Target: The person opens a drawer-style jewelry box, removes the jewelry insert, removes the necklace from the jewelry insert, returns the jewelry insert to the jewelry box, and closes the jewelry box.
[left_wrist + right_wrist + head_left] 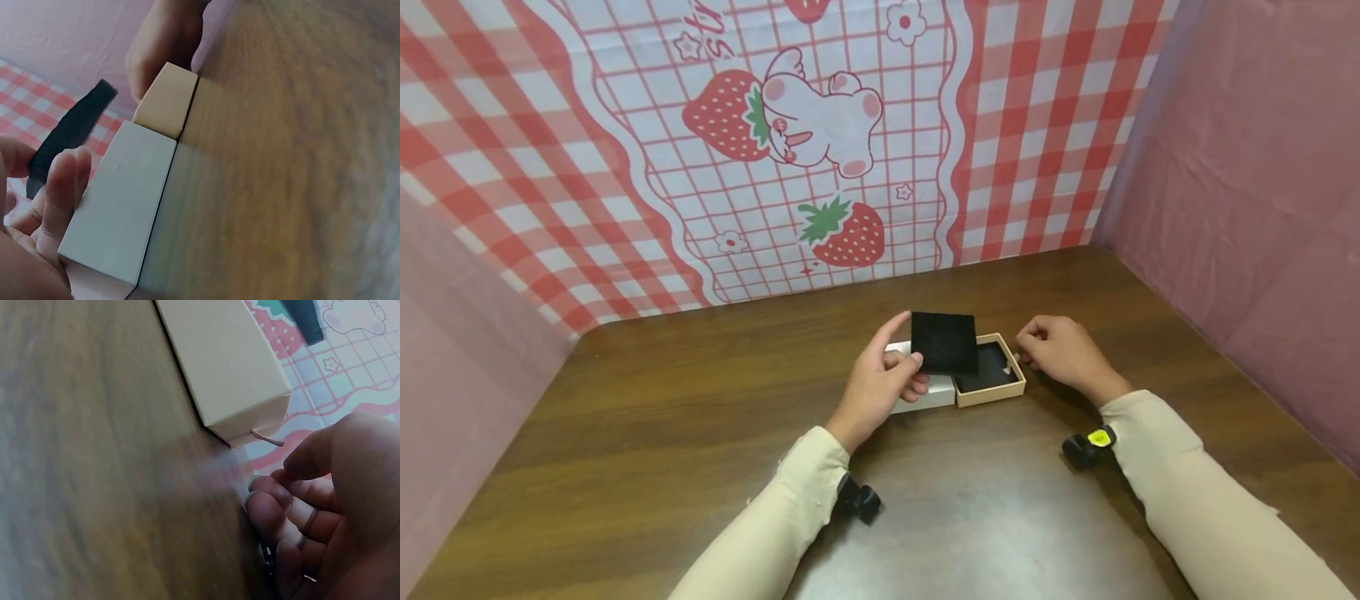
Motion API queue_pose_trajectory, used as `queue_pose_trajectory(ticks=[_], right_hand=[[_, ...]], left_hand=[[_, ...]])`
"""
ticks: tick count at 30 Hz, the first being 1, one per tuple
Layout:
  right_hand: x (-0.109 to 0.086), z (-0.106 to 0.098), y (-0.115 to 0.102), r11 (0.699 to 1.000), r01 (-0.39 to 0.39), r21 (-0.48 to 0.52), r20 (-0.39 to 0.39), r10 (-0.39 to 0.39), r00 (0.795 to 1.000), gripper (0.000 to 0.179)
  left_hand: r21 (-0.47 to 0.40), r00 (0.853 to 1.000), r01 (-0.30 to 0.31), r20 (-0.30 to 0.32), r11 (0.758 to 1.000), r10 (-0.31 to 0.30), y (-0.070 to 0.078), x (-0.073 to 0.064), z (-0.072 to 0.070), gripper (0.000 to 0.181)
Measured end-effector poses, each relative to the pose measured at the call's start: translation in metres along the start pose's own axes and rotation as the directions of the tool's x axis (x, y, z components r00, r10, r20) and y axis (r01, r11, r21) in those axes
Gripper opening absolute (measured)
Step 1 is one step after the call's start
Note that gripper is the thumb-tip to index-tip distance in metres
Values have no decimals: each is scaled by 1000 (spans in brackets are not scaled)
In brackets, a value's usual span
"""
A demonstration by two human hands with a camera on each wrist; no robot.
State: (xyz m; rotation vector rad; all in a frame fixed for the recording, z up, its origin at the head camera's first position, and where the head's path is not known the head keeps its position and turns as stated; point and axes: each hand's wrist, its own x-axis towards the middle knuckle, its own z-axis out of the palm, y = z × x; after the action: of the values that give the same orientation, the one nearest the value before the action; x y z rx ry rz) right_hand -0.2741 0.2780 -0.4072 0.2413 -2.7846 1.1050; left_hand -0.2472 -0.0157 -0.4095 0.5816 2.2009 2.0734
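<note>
Soft, even light is filling the head view, with a pale glare spreading over the near middle of the bench [985, 508] and faint shadows falling beneath the sleeves [1195, 475]. Both wrist views are looking dimmer and hazier, the wood grain smearing, while the printed cloth [359, 375] is washing out behind the right hand [325, 506].

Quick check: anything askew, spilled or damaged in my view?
Nothing looks spilled or damaged around the open tray or the white box. One oddity: behind the table, the strawberry backdrop hangs sideways, its lettering running vertically and its cartoon character on its side.
</note>
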Motion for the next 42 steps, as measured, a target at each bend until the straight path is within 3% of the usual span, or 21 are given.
queue_pose_trajectory(ticks=[3,11,26,42], right_hand=[[-1,1,-1,1000,13,24,12,-13,1000,20],[0,4,1,999,19,39,35,-21,999,22],[0,4,-3,999,53,-4,33,-53,998,19],[1,6,-1,997,66,-45,18,-66,998,19]], left_hand=[[10,1000,-13,-4,1000,13,4,-2,1,62],[88,999,-41,-5,995,41,-3,0,3,29],[142,1000,-7,18,990,4,6,0,5,30],[197,998,-27,60,980,16,3,0,5,40]])
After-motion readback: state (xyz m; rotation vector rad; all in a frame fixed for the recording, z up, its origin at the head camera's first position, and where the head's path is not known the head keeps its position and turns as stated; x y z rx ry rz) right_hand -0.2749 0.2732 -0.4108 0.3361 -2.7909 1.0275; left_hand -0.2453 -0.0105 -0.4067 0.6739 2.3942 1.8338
